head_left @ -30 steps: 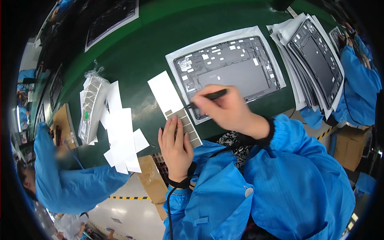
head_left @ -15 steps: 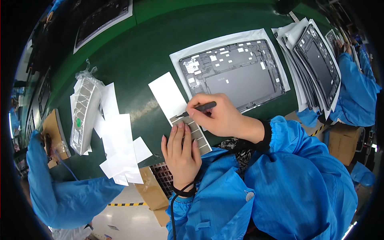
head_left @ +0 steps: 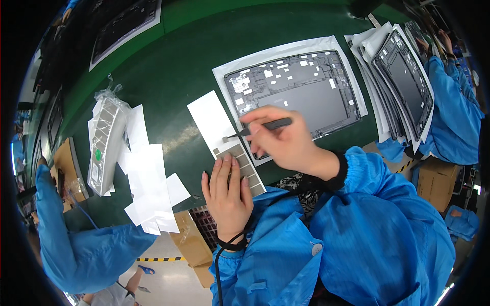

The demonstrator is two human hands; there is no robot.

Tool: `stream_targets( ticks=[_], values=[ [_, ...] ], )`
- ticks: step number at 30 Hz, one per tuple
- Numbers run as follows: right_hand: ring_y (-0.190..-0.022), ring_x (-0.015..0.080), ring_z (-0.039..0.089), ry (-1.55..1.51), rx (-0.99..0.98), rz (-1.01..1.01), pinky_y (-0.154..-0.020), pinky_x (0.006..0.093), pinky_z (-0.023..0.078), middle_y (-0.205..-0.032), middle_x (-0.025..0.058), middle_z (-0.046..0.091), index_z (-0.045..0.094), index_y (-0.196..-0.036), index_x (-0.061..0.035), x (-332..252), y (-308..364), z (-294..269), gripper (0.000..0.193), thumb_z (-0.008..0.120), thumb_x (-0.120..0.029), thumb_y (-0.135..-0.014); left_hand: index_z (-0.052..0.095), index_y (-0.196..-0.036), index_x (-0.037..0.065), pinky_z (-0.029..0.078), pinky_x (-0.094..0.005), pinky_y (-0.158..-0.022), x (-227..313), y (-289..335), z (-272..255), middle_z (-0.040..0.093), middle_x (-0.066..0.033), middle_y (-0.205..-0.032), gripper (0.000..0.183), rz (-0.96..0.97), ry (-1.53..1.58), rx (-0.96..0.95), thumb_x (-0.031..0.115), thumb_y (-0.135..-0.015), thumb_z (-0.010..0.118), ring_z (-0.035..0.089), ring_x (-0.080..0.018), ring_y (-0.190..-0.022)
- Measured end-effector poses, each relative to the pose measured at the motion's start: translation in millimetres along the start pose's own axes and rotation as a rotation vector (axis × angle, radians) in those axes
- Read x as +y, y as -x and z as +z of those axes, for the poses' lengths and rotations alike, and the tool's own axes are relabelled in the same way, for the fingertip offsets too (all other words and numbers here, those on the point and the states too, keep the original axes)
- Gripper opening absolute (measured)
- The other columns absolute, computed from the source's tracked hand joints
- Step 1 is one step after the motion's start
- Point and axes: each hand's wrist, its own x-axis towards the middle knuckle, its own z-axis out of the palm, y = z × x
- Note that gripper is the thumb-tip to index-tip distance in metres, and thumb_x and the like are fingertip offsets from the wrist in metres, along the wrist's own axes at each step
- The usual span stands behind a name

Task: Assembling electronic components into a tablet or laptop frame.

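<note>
My right hand [head_left: 286,137] grips black tweezers [head_left: 278,124], their thin tip pointing left. A small grey square piece [head_left: 225,139] is at the tip, over the bare white part of a backing sheet [head_left: 210,118]. Lower on that sheet runs a row of grey rectangular pads [head_left: 246,169]. My left hand [head_left: 228,196] lies flat on the sheet, fingers stretched out and covering some pads. Just beyond my right hand is a dark grey tablet-like housing [head_left: 311,99] with many small white patches, resting on a white sheet [head_left: 220,75].
Several housings [head_left: 403,84] interleaved with white sheets are stacked at the right. On the left lie a plastic-wrapped bundle of pad strips [head_left: 106,145] and scattered white sheets [head_left: 149,178]. Blue-sleeved co-workers [head_left: 97,252] sit at both sides; a carton [head_left: 436,181] stands at lower right.
The tweezers have risen off the pad row and moved slightly up, with a small grey piece now at their tip. My right hand has shifted right; my left hand stays on the sheet.
</note>
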Motion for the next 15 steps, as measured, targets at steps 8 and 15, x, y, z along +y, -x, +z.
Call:
stream_targets(
  ticks=[8, 15],
  values=[
    [-0.069, 0.0091, 0.062, 0.022, 0.079, 0.094, -0.061, 0.0231, 0.052, -0.085, 0.0060, 0.065, 0.062, -0.115, 0.0041, 4, 12, -41, 0.022, 0.056, -0.005, -0.096, 0.065, -0.125, 0.003, 0.042, -0.0441, -0.105, 1, -25, -20, 0.058, -0.0124, -0.135, 0.038, -0.012, -0.032, 0.041, -0.002, -0.087, 0.061, 0.052, -0.0363, -0.128],
    [-0.072, 0.0100, 0.063, 0.096, 0.055, 0.082, -0.066, 0.0238, 0.055, -0.087, 0.0074, 0.066, 0.065, -0.108, 0.0063, 4, 17, -35, 0.018, 0.058, -0.005, -0.096, 0.068, -0.115, 0.002, 0.043, -0.0430, -0.096, 21, -30, -9, 0.061, -0.0111, -0.119, 0.031, 0.007, 0.032, 0.059, 0.005, -0.084, 0.070, 0.057, -0.0327, -0.111]
  ],
)
